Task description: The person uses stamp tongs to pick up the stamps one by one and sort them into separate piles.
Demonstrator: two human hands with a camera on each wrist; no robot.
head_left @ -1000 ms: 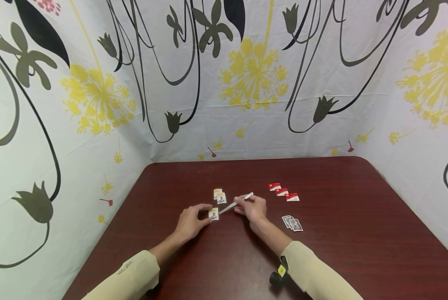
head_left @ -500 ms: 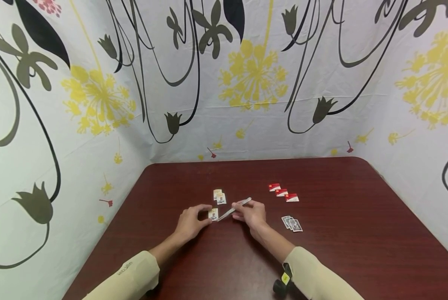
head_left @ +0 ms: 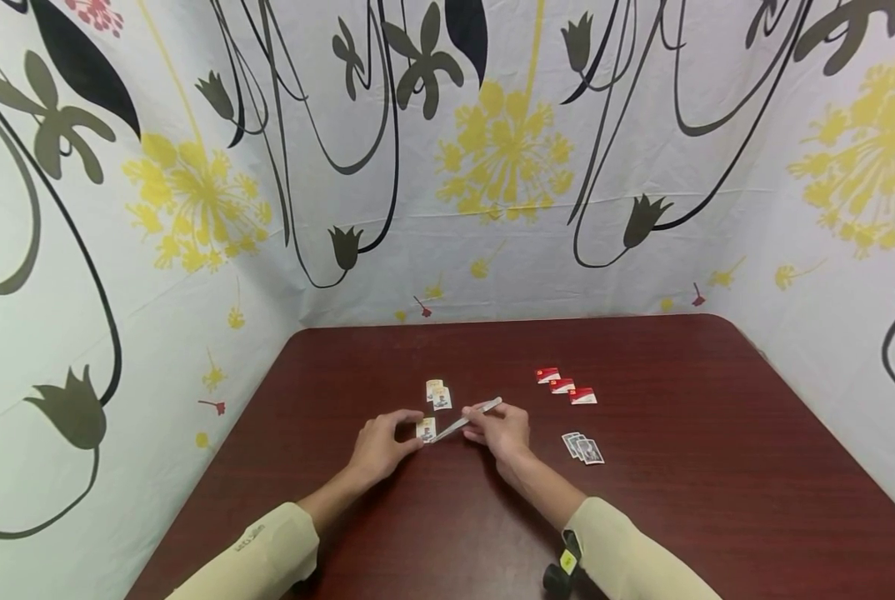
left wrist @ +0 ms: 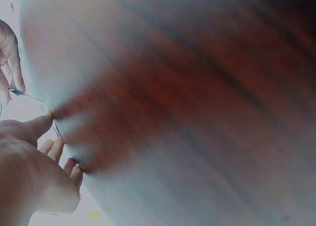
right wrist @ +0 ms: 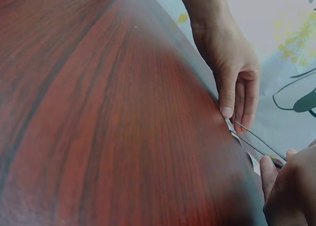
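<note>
My left hand (head_left: 378,446) rests on the table, thumb and index finger at opposite edges of a small yellow-and-white picture card (head_left: 427,428), holding it between them. My right hand (head_left: 506,429) pinches a pair of silver tweezers (head_left: 485,406), which slant down to the left. Their tips are at the card's lower right corner, close to the left thumb. In the right wrist view the two tweezer arms (right wrist: 257,148) stand apart at the tips, with the left hand (right wrist: 229,63) beyond them. The left wrist view shows the left hand (left wrist: 39,171) from its wrist side.
Two similar yellow-and-white cards (head_left: 442,398) overlap just behind the held one. Farther right lie three red-and-white cards (head_left: 562,386) in a diagonal row. Nearer, several grey picture cards (head_left: 584,448) are fanned on the dark red table (head_left: 702,467). A patterned cloth (head_left: 417,192) hangs behind.
The right hand has drawn the tweezers slightly toward the body, their tips sliding from the card's right edge to its lower right corner. The left hand stays in place.
</note>
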